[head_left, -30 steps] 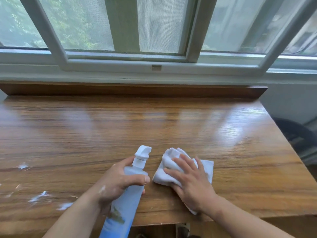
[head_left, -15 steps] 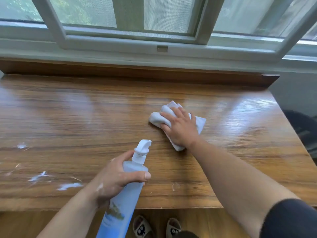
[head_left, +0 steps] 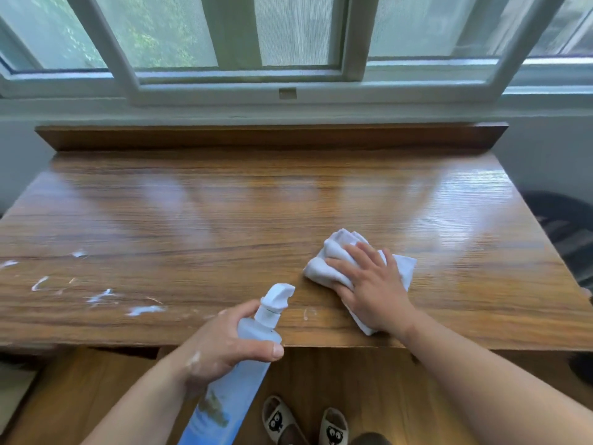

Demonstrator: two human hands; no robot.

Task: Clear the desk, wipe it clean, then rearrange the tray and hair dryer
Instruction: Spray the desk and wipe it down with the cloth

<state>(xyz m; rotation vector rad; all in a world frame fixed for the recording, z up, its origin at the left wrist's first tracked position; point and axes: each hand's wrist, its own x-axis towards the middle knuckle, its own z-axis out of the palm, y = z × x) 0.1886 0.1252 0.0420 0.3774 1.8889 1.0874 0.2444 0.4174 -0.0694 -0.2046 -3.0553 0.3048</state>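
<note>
Right hand [head_left: 373,293]: palm down, fingers spread flat, pressing cloth [head_left: 333,255] onto desk [head_left: 256,213] | Left hand [head_left: 221,345]: curled round bottle [head_left: 234,396] neck, thumb across front, nozzle tilted toward cloth, over desk's near edge | White smears [head_left: 144,310]: on desk, left of left hand

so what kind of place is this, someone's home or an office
Most likely a room in a home. A wooden desk stands against a sliding window with greenery outside, and cartoon-faced slippers show on the floor. The cloth under the right hand and the spray bottle in the left hand suggest household cleaning.
</note>
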